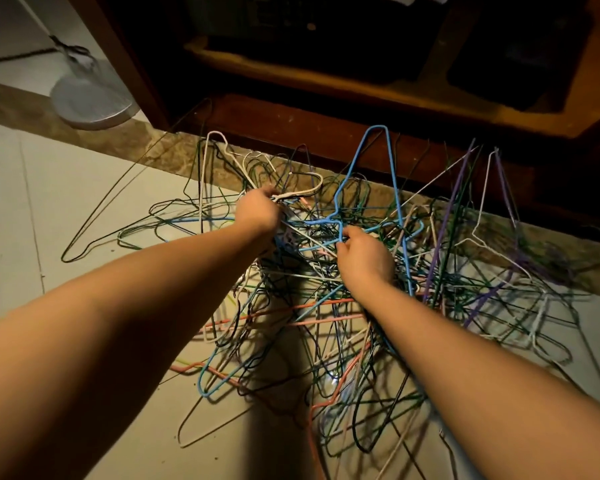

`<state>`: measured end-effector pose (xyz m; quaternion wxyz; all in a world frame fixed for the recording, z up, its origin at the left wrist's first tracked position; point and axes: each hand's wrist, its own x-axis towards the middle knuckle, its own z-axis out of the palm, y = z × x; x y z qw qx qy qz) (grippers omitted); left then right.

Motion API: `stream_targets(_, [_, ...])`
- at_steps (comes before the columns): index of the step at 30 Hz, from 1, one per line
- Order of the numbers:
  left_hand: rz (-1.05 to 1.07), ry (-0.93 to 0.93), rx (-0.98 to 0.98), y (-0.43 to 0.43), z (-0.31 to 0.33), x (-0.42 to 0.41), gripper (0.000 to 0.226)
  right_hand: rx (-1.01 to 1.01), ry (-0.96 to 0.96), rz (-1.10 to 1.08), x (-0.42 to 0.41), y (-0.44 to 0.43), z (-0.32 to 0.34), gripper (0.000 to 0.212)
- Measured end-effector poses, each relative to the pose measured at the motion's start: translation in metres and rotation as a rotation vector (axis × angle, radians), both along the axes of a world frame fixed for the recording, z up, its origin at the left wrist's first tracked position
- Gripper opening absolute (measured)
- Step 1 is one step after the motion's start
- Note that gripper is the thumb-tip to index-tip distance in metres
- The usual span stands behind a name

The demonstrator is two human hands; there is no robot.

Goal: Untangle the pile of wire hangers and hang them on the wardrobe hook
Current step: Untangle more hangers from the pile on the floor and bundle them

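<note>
Hangers (pixel 326 306) lie knotted; left hand (pixel 257 211) grips a white hook (pixel 305 192), right hand (pixel 364 254) pinches the blue hanger (pixel 323 221); pulling may drag neighbours along.

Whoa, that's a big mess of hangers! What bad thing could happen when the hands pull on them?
1. The right hand holds the blue hanger, which runs down into the pile. A hard tug may drag other hangers along or tighten the tangle.
2. Wire ends stick out close to the bare arms and the left hand, which grips the white hanger. A slip could scratch skin.
</note>
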<state>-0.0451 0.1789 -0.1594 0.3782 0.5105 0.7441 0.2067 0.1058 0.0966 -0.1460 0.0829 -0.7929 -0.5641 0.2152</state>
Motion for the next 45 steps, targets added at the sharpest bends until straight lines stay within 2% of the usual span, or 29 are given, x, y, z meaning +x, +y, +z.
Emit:
stream_targets(13, [-0.047, 0.162, 0.01, 0.008, 0.0, 0.007, 0.028, -0.031, -0.05, 0.044, 0.009, -0.005, 0.002, 0.033])
stream_targets(21, [-0.067, 0.188, 0.012, 0.007, 0.001, 0.011, 0.026, -0.038, -0.121, 0.076, 0.009, -0.003, 0.002, 0.038])
stream_targets(31, [-0.047, 0.191, 0.061, 0.006, 0.003, 0.007, 0.024, -0.005, -0.059, 0.173, 0.018, -0.011, -0.001, 0.041])
stream_targets(45, [-0.128, 0.243, 0.063, 0.009, 0.01, 0.006, 0.028, 0.009, -0.044, 0.034, 0.013, -0.009, 0.002, 0.046])
